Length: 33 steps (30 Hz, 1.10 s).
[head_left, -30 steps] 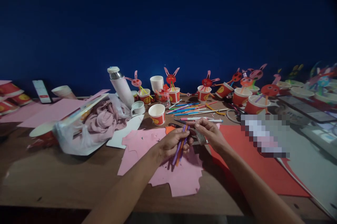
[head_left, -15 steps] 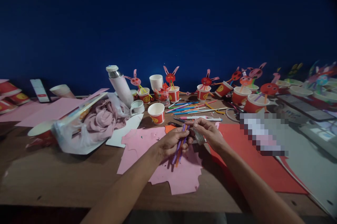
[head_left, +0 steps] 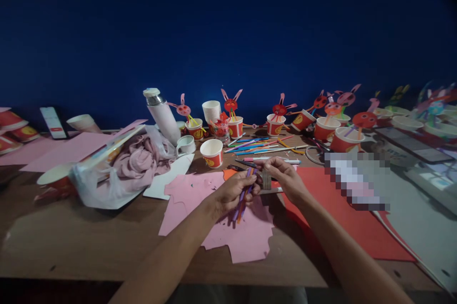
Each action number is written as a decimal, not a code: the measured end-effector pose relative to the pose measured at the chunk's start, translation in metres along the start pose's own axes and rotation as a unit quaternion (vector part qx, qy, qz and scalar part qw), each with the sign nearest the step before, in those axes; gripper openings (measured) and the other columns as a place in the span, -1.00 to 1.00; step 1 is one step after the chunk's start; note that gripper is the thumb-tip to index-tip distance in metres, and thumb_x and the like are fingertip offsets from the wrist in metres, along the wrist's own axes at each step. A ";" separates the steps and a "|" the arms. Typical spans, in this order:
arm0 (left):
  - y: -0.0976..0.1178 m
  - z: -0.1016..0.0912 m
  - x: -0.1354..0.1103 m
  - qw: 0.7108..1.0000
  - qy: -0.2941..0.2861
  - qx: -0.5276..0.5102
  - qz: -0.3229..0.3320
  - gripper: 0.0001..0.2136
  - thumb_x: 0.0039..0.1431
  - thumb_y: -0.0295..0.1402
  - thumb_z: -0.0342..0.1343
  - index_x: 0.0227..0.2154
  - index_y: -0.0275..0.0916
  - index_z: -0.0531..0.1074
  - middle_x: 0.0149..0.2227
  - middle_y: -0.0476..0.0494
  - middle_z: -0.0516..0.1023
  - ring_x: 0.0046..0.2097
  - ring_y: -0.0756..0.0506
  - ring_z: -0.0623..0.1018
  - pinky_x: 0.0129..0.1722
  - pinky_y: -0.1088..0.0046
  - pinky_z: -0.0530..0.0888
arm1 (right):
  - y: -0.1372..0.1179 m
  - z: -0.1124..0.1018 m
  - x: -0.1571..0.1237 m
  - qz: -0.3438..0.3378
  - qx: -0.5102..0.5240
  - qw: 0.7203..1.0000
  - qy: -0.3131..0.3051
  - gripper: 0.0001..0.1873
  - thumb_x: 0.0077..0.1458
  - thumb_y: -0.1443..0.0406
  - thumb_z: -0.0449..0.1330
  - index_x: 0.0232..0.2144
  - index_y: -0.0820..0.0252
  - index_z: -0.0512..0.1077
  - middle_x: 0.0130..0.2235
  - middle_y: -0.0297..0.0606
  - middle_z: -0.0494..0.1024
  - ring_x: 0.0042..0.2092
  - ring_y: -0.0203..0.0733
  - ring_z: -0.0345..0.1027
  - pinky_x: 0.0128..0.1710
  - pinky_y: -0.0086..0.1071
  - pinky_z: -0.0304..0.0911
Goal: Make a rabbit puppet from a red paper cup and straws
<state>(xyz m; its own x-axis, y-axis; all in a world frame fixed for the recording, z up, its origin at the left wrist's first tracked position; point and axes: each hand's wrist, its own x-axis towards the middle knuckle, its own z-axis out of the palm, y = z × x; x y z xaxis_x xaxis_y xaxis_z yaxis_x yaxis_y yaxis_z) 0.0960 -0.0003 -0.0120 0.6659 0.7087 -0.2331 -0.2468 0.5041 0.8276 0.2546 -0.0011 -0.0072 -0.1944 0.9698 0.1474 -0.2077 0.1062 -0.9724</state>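
Note:
My left hand (head_left: 233, 192) is closed around a small bundle of purple and orange straw-like sticks (head_left: 243, 205), which slant down toward me. Just to its right, my right hand (head_left: 283, 175) pinches a small greyish roll that looks like tape (head_left: 266, 179), close to the sticks' upper ends. Whether a strip joins the roll to the bundle is hard to make out. Beneath both hands lies pink paper with a cut, jagged outline (head_left: 217, 228). A red paper sheet (head_left: 332, 213) lies under my right forearm. Beyond the hands are pens (head_left: 267, 159) and several loose coloured sticks (head_left: 255, 146).
A paper cup (head_left: 212, 154), a mug (head_left: 186, 145) and a thermos (head_left: 162, 116) stand ahead. Rabbit-faced cups (head_left: 235, 129) line the back. A plastic bag with cloth (head_left: 103, 194) sits at left. A cable (head_left: 396, 237) crosses the right side of the wooden table (head_left: 89, 242).
My right hand has turned the roll more upright and shifted slightly left and up. My left hand keeps the sticks in nearly the same place.

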 end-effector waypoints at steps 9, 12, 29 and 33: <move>-0.001 0.002 -0.002 0.996 0.006 0.072 0.042 -0.82 0.08 -0.25 -0.04 -0.34 -0.26 0.23 -0.64 0.08 0.31 -0.71 0.12 0.27 -0.68 0.58 0.34 | -0.001 -0.004 0.002 -0.013 0.002 1.000 0.027 -0.80 -0.05 0.16 0.15 -0.54 0.15 0.31 -0.49 -0.38 0.45 -0.47 -0.36 0.26 -0.46 -0.47 0.15; 0.001 0.005 -0.003 0.995 0.005 0.083 0.051 -0.84 0.09 -0.26 -0.04 -0.38 -0.26 0.22 -0.67 0.11 0.27 -0.74 0.16 0.15 -0.75 0.67 0.19 | -0.001 -0.003 0.002 -0.025 -0.006 0.999 0.023 -0.81 -0.04 0.17 0.15 -0.53 0.15 0.31 -0.44 -0.36 0.47 -0.46 -0.35 0.27 -0.41 -0.45 0.17; 0.002 0.007 -0.003 0.999 0.008 0.039 -0.001 -0.77 0.03 -0.20 0.04 -0.46 -0.22 0.13 -0.68 0.17 0.17 -0.75 0.20 0.01 -0.77 0.71 -0.05 | 0.002 0.000 -0.001 -0.051 -0.085 0.994 -0.039 -0.76 0.02 0.13 0.09 -0.53 0.15 0.23 -0.24 -0.25 0.52 -0.26 -0.22 0.32 -0.28 -0.37 0.15; 0.001 0.006 -0.002 0.999 0.012 0.040 0.001 -0.79 0.04 -0.22 0.02 -0.45 -0.22 0.14 -0.65 0.14 0.21 -0.74 0.19 0.05 -0.77 0.70 0.00 | 0.004 0.001 0.000 -0.051 -0.074 0.995 -0.048 -0.77 0.02 0.13 0.09 -0.52 0.15 0.23 -0.23 -0.25 0.51 -0.29 -0.24 0.32 -0.30 -0.37 0.15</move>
<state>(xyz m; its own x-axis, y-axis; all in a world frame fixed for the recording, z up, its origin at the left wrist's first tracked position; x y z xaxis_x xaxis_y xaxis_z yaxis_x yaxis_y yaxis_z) 0.0984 -0.0043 -0.0075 0.6475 0.7224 -0.2427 -0.1913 0.4624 0.8658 0.2530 -0.0012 -0.0108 -0.2721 0.9276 0.2560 -0.0882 0.2408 -0.9665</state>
